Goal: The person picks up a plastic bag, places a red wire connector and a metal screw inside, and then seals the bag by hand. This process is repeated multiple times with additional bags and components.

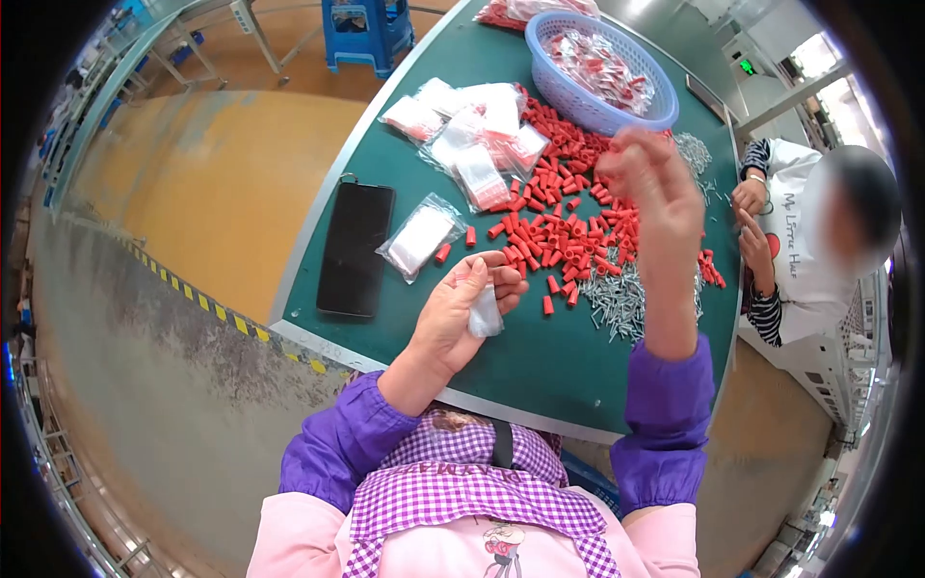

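Here, red plugs (554,231) litter a green table (540,356) on orange floor (222,183).

A factory packing floor: beyond the hands, a green worktable (405,318) heaped with red caps (564,222), screws (621,299) and bags (477,144).

Bright, even light from overhead; only soft, faint shadows on the green table (540,371). Blown-out white glare at the windows (814,56) beyond the table's far right corner. Motion blur across the raised right hand (647,178). Heavy fisheye bending towards the rim, straight table edges curved, black vignette all round.
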The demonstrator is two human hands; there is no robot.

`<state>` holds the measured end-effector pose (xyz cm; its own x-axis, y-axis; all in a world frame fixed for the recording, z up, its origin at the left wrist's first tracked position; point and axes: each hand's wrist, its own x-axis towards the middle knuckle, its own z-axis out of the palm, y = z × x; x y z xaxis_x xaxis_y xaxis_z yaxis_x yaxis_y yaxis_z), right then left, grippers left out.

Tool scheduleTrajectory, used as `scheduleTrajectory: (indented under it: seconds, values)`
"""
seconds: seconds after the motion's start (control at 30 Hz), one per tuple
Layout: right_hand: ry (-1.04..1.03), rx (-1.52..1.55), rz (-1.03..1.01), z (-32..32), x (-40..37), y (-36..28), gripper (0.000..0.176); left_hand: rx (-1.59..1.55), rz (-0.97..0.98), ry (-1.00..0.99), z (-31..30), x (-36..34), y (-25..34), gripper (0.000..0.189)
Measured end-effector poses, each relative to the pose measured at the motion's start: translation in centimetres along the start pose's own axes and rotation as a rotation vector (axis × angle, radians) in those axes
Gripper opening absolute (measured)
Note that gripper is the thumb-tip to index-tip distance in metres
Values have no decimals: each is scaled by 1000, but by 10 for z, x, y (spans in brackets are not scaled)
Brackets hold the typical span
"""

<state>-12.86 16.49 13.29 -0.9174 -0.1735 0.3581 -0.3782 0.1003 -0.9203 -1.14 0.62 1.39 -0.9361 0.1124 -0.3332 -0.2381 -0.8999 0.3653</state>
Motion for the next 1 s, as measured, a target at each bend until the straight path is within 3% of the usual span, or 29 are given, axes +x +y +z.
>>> scheduleTrajectory:
  seconds: [0.13, 0.2, 0.37, 0.5, 0.63, 0.73, 0.77, 1.0]
  values:
    - [-331, -114, 370, 30, -69, 28, 14, -46, 86, -17, -7, 3, 1, 29]
    - [-337, -46, 533, 43, -100, 47, 9, -67, 85, -33, -8, 5, -1, 28]
    - [-108, 200, 527, 66, -123, 52, 14, -63, -9, -113, -6, 3, -6, 32]
    - [-157, 22, 608, 52, -119, 43, 16, -181, -33, -168, -6, 2, -4, 35]
    - [-128, 37, 588, 40, -119, 42, 18, -75, 20, 149, 14, -1, 3, 39]
    - [-123, 91, 587, 35, -121, 40, 18, 6, -29, -47, -6, 0, 7, 40]
    - [-124, 85, 590, 34, -122, 40, 18, 35, -75, 61, -4, -3, 1, 38]
    - [-175, 35, 579, 29, -139, 39, 18, 370, -183, 39, 6, -14, -6, 25]
